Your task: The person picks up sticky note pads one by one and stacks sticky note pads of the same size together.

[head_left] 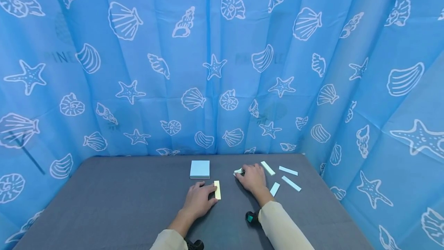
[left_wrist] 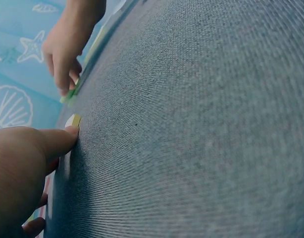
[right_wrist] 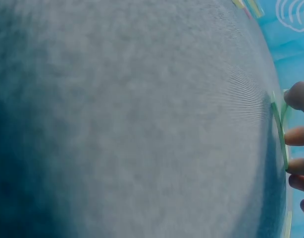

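Observation:
My left hand (head_left: 198,200) pinches a narrow yellow sticky-note pad (head_left: 217,193) near the middle of the grey table, thumb at its near end. In the left wrist view, the thumb presses the end of this yellow pad (left_wrist: 76,119). Farther right, my right hand (head_left: 254,178) holds a pale green sticky-note strip (head_left: 238,171) between thumb and fingers. Seen from the right wrist, the green strip (right_wrist: 280,131) stands partly split, one leaf leaning away under the thumb. Just beyond the left hand lies a square pale blue sticky-note stack (head_left: 199,168).
Around the right hand lie a pale green strip pad (head_left: 268,168), two light blue strips (head_left: 288,170) and another pale strip (head_left: 274,189). A blue curtain (head_left: 215,119) with white shells hangs along the back and right edges of the grey table (head_left: 114,196).

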A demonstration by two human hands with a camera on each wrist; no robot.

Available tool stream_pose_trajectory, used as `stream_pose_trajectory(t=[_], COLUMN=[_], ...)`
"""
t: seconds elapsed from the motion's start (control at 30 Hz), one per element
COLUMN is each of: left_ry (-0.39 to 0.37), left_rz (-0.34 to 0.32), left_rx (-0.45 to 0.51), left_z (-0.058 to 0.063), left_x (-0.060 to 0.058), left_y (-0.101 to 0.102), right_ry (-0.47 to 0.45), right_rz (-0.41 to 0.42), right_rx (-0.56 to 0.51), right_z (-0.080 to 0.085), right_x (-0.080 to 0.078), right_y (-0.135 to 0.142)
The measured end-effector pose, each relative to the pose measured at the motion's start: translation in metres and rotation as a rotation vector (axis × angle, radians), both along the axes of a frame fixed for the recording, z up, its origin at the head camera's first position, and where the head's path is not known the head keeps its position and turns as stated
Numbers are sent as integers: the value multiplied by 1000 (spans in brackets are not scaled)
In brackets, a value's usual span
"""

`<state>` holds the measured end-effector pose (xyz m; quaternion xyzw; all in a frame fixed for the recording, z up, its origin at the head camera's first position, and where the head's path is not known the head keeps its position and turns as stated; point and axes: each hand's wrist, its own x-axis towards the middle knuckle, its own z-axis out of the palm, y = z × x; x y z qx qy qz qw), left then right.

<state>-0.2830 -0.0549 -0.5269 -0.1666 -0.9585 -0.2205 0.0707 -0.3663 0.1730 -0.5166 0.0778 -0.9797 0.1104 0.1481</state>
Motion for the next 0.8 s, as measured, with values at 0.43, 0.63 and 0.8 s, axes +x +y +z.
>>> stream_pose_trajectory(t=[0.43, 0.63, 0.8], left_ry=[-5, -4, -6], left_rz=[5, 1, 6], left_rx=[-3, -6, 3], left_z=[1, 1, 1], left_x=[1, 1, 2], left_y=[0, 1, 2], right_ry=[34, 4, -45], right_rz=[6, -72, -147], right_rx=[-158, -204, -256], right_z=[-1, -4, -6], right_x=[7, 7, 3], right_y=[3, -2, -3])
